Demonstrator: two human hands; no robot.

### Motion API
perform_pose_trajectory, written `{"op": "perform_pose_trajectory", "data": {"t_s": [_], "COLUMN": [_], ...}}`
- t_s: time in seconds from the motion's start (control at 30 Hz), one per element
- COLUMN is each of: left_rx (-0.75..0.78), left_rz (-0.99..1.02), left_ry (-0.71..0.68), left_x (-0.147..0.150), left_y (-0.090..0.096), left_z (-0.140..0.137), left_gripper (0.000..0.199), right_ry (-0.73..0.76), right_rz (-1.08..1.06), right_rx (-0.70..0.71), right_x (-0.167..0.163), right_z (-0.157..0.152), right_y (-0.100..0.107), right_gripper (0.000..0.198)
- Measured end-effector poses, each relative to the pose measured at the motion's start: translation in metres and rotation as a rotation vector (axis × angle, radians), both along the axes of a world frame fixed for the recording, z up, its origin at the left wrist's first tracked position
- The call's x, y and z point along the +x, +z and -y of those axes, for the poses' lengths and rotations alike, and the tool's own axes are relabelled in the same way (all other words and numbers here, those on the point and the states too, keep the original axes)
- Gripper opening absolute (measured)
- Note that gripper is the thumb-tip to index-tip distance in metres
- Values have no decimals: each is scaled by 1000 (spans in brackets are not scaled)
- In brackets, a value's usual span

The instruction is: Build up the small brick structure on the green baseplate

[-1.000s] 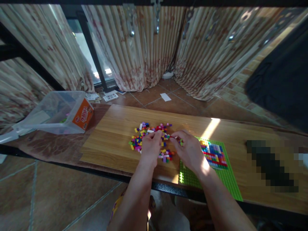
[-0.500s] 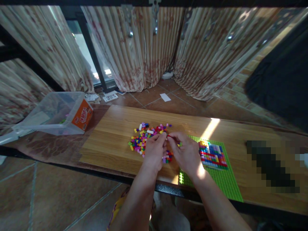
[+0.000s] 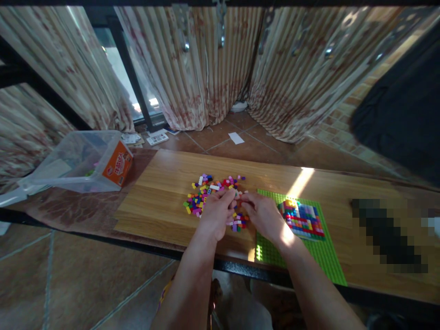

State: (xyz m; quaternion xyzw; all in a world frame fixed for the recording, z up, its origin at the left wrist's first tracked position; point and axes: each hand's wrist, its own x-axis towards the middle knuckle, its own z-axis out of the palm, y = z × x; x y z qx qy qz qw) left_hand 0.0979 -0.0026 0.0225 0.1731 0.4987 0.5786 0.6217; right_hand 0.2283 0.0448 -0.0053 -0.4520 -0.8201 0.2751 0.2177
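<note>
A loose pile of small toy building bricks (image 3: 195,203) in many colours lies mid-table, partly covered by my hands. My left hand (image 3: 219,211) is over the pile's right part, thumb and forefinger pressed together; what is between them is too small to make out. Just to its right, my right hand (image 3: 264,215) has its fingertips drawn together at the pile's edge, and any brick in them cannot be made out. Beside my right wrist is a green studded baseplate (image 3: 318,259). A multicoloured block of joined bricks (image 3: 305,222) sits on its upper part.
A clear plastic bin (image 3: 85,183) with an orange label stands at the table's left end, a few bricks inside. The wooden tabletop (image 3: 147,206) has a dark front edge. A blurred dark object (image 3: 388,236) lies at the right. Curtains (image 3: 206,68) hang behind.
My hands have moved slightly apart; the left shifted a little left. The right fingertips, earlier close to the left ones with a small red brick, are now a bit lower.
</note>
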Motion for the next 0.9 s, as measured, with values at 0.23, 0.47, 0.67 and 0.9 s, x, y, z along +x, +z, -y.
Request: {"op": "perform_pose_trajectory", "data": {"t_s": [0.23,0.47,0.67,0.9], "left_rx": [-6,12,-4,-13], "left_rz": [95,195,190,196], "left_ry": [-215,-327,-268,-88], "left_x": [-3,-9,-8,-12], "left_y": [2,6,5,4], "left_z": [5,8,7,2], "left_gripper": [26,26,24,19], "right_ry": [71,147,144,-57], "right_rz": [-517,-585,-503,-353], "right_rx": [-316,-445,-263,-70], "right_x": [-1,7,5,-1], "right_z": [3,0,2,2], "right_y": [16,26,26,12], "right_gripper": [32,17,11,15]}}
